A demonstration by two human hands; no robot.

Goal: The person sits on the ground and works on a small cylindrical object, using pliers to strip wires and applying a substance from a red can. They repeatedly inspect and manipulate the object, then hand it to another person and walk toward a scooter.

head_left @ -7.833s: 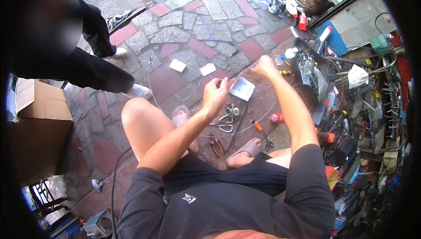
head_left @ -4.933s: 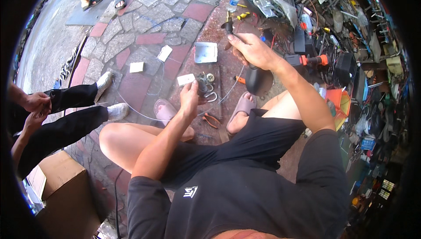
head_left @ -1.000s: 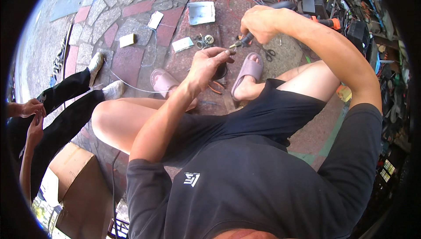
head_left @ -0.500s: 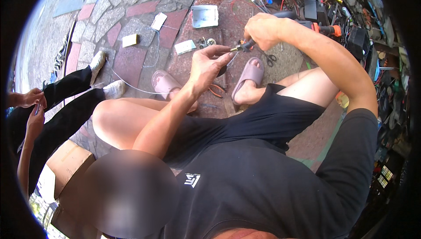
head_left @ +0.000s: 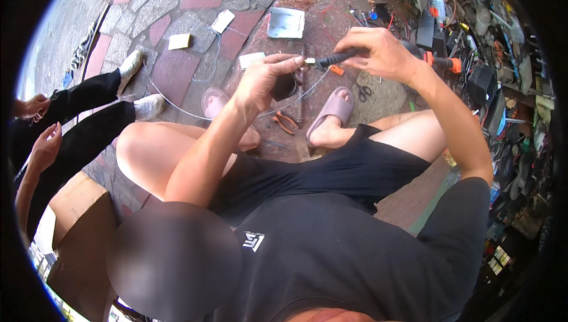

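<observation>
In front of my feet, my left hand (head_left: pixel 264 81) pinches a small brass-coloured end piece (head_left: pixel 309 61) between thumb and fingers. It meets a black ribbed rod-like piece (head_left: pixel 337 58), which my right hand (head_left: pixel 380 53) grips from above. Whether the two are joined, I cannot tell. Below my left palm shows a dark round object (head_left: pixel 284 87), partly hidden; I cannot make out whether that hand holds it. A thin white cable (head_left: pixel 171 107) curves across the floor and up beneath my hands. Orange-handled pliers (head_left: pixel 286 123) lie between my feet.
A white tray (head_left: pixel 286 23), a pale yellow block (head_left: pixel 179 41) and scissors (head_left: pixel 363 92) lie on the paving. Heaped tools and parts (head_left: pixel 473 79) crowd the right side. Another person's hands (head_left: pixel 44 144) and legs are at left, near a cardboard box (head_left: pixel 80 206).
My left hand has shifted slightly left, uncovering more of the dark round object. My right hand has turned, its fingers now lying along the black piece. The other person's hands have moved apart.
</observation>
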